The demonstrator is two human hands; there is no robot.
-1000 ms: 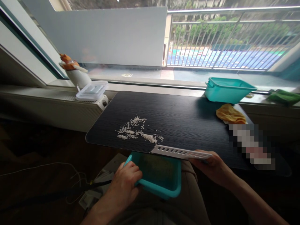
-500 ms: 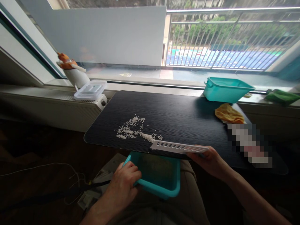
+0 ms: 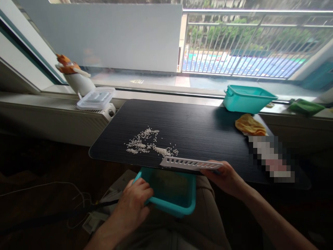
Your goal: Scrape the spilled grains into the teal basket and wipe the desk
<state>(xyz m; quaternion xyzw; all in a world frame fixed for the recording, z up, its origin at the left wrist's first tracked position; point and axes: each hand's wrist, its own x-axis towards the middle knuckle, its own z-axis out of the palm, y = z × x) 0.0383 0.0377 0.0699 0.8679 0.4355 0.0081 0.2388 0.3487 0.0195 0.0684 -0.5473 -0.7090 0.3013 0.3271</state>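
My left hand (image 3: 134, 201) is closed on the near left rim of a teal plastic bin (image 3: 170, 190) that rests on my lap, just under the front edge of a black tabletop (image 3: 197, 132). My right hand (image 3: 225, 177) grips one end of a flat white slotted plastic strip (image 3: 189, 162), which lies along the table's front edge above the bin. Its far end sits beside a scatter of white rice grains (image 3: 148, 144) on the tabletop.
A second teal bin (image 3: 247, 99) stands at the table's far right, with a yellow cloth (image 3: 249, 125) in front of it. A clear plastic lidded box (image 3: 95, 98) and a white-and-orange figurine (image 3: 73, 74) sit on the left sill. Cables (image 3: 65, 194) lie on the floor.
The view has shifted slightly left and up. The white strip has slid a little leftward along the table edge, toward the rice. My left hand stays on the bin.
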